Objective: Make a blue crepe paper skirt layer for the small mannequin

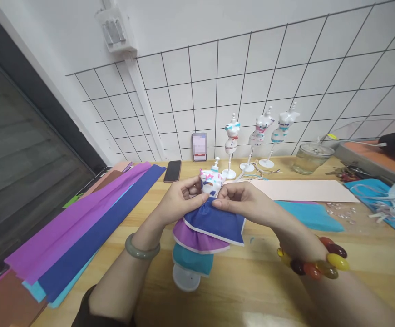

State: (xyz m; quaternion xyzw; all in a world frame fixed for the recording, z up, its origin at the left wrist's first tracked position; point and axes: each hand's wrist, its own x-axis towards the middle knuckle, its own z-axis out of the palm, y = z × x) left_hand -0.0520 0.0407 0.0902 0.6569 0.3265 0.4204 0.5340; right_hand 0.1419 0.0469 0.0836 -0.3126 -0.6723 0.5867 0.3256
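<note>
A small white doll mannequin [211, 180], marked with pink, teal and blue paint, stands in front of me on a round white base [186, 277]. Tiers of fabric hang about it: a navy blue piece [218, 225] on top, a purple one [197, 238] under it, a teal one [192, 259] lowest, each with white edging. At the waist, my left hand [183, 195] pinches the navy fabric's upper edge on the left. My right hand [240, 200] pinches that same edge on the right. Both sets of fingers are closed, and the cloth between them is gathered.
Long purple [88, 218] and navy strips [116, 218] lie left. A dark phone [172, 171] lies flat; another phone [199, 146] leans on the wall. Several painted mannequins [232, 136] stand behind. At right are a glass jar [311, 159], pale strip [306, 190] and teal fabric [306, 215].
</note>
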